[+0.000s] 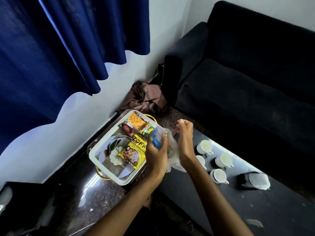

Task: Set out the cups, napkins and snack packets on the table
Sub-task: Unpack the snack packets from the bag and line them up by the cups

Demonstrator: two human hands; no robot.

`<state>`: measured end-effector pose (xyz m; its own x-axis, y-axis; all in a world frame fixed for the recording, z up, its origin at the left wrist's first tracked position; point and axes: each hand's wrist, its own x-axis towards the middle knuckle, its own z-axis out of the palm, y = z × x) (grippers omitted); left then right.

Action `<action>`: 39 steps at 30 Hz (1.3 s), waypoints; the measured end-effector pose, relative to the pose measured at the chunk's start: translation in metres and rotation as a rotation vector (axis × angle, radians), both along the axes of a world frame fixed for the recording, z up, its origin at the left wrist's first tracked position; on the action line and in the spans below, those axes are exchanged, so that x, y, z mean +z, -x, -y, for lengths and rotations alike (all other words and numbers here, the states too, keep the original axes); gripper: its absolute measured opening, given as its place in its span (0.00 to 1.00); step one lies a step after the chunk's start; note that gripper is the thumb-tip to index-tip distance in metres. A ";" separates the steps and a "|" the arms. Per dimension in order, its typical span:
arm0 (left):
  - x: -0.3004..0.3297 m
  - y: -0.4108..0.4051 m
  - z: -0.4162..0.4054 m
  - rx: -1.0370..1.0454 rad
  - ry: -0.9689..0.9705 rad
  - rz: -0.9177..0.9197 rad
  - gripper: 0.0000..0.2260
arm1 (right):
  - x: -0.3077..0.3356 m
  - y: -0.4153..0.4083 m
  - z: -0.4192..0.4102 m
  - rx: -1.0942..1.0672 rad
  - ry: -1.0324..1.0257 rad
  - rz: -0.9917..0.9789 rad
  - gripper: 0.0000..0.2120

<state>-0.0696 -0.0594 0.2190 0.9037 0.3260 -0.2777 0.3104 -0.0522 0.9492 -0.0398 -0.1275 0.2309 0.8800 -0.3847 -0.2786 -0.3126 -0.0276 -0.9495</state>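
A white tray (95, 160) on a small stand holds several snack packets: a yellow soya chunks packet (134, 155), an orange one (136, 121), a dark red one (128, 130) and a green one (146, 130). My left hand (156, 150) grips a blue packet (156, 137) above the tray's right edge. My right hand (185, 138) is beside it, fingers curled at a clear plastic wrapper (173, 159) that hangs between both hands. Several white cups (204, 146) (224, 160) (219, 176) stand on the dark table (255, 210). A black holder with white napkins (255, 180) lies beside them.
A dark sofa (247, 74) runs along the table's far side. A brown cloth (144, 97) is heaped on the floor in the corner. Blue curtains (59, 48) hang at the left wall. The floor is dark polished stone.
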 end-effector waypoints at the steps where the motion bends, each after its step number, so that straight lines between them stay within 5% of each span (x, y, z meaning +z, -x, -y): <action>1: 0.003 -0.001 0.001 0.027 0.010 0.009 0.14 | 0.001 0.001 0.009 -0.016 -0.003 0.007 0.05; 6: 0.020 -0.022 0.006 0.151 0.014 0.157 0.17 | -0.004 0.023 0.042 -0.169 -0.167 -0.046 0.07; 8: 0.020 -0.015 0.022 0.101 -0.057 0.237 0.16 | -0.005 0.034 0.034 -0.086 -0.407 -0.122 0.18; 12: 0.009 0.016 0.058 -0.049 -0.100 0.302 0.06 | 0.004 0.048 0.030 -0.129 -0.670 -0.062 0.23; 16: -0.004 0.029 0.078 -0.176 -0.048 0.218 0.04 | 0.000 0.070 0.059 -0.248 -0.463 0.030 0.14; 19: -0.013 0.049 0.107 -0.281 -0.061 0.070 0.19 | -0.008 0.092 0.083 -0.399 -0.331 -0.001 0.13; 24: -0.016 0.094 0.161 -0.523 -0.075 -0.082 0.24 | -0.028 0.144 0.135 -0.667 -0.176 -0.003 0.03; 33: -0.036 0.191 0.255 -0.995 -0.049 -0.267 0.12 | -0.054 0.267 0.231 -0.997 -0.088 -0.043 0.01; 39: -0.062 0.276 0.325 -1.306 -0.234 -0.287 0.18 | -0.089 0.369 0.290 -1.339 -0.112 -0.101 0.04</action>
